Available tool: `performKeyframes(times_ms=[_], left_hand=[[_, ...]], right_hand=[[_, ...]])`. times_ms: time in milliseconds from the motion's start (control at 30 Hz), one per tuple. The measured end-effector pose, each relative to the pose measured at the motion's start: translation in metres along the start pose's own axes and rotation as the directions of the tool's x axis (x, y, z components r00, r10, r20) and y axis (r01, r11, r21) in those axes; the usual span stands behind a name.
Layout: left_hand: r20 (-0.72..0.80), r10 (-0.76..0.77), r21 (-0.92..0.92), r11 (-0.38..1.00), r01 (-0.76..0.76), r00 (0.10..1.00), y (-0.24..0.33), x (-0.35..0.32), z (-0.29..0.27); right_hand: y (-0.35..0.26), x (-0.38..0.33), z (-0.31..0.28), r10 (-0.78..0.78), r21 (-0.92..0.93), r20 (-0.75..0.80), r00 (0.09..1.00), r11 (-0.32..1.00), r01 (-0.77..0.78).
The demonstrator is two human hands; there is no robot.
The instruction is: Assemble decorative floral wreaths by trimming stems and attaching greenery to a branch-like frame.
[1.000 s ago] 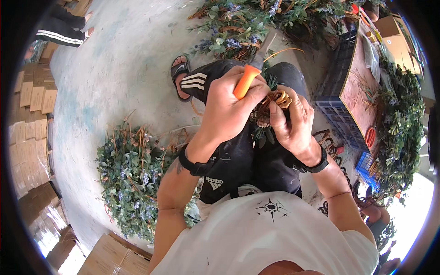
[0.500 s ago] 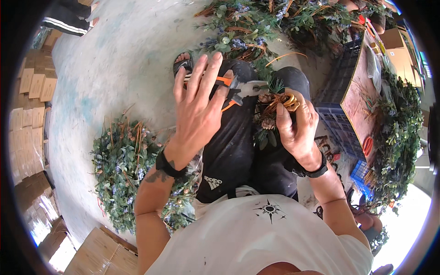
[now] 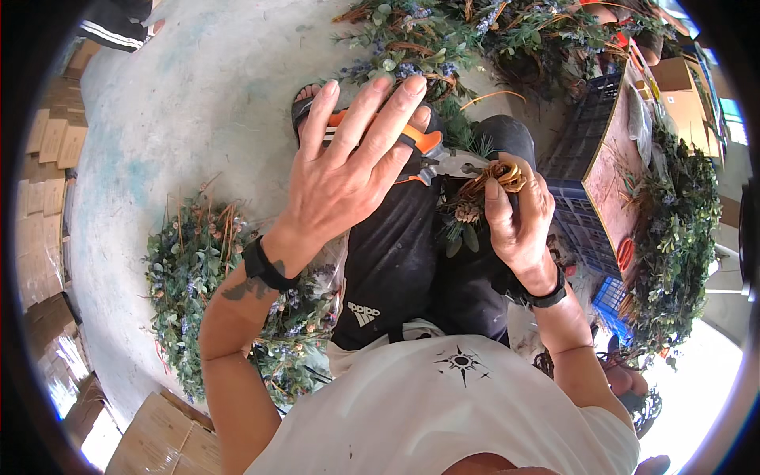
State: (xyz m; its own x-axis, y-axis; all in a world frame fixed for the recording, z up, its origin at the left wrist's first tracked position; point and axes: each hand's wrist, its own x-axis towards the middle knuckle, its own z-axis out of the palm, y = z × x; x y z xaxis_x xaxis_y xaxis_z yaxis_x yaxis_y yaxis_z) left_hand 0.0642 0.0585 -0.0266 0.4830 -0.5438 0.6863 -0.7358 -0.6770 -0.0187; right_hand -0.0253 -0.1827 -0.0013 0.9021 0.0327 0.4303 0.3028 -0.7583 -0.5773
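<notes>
Orange-handled pruning shears (image 3: 416,150) are lying across the person's lap in the head view, resting on the black trousers (image 3: 396,261) under the left hand (image 3: 344,170), whose fingers are spreading apart and stretching flat over the handles rather than clasping them. Just beside the metal blades, the right hand (image 3: 518,218) is clamping its fingers around a small bundle of twigs (image 3: 487,186), with a pine cone and green leaves hanging below the thumb. A leafy wreath (image 3: 194,273) is lying on the concrete floor (image 3: 206,103) near the left forearm. More greenery (image 3: 443,36) is piling up beyond the knees, beside a dark plastic crate (image 3: 586,150).
</notes>
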Motion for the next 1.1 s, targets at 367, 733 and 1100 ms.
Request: performKeyframes(times_ms=[367, 733, 1100], left_hand=[[-0.024, 0.247, -0.024, 0.969, -0.247, 0.969, -0.024, 0.027, -0.007], [0.537, 0.423, -0.397, 0.890, -0.224, 0.730, -0.046, 0.108, -0.065], [0.876, 0.379, -0.459, 0.468, 0.755, 0.297, -0.050, 0.053, -0.052]], right_hand=[[0.010, 0.000, -0.003, -0.035, 0.022, 0.020, 0.999, 0.999, 0.034], [0.020, 0.002, -0.005, -0.147, 0.052, 0.052, 0.988, 0.988, 0.144], [0.021, 0.008, -0.008, -0.222, 0.116, 0.045, 0.974, 0.969, 0.216]])
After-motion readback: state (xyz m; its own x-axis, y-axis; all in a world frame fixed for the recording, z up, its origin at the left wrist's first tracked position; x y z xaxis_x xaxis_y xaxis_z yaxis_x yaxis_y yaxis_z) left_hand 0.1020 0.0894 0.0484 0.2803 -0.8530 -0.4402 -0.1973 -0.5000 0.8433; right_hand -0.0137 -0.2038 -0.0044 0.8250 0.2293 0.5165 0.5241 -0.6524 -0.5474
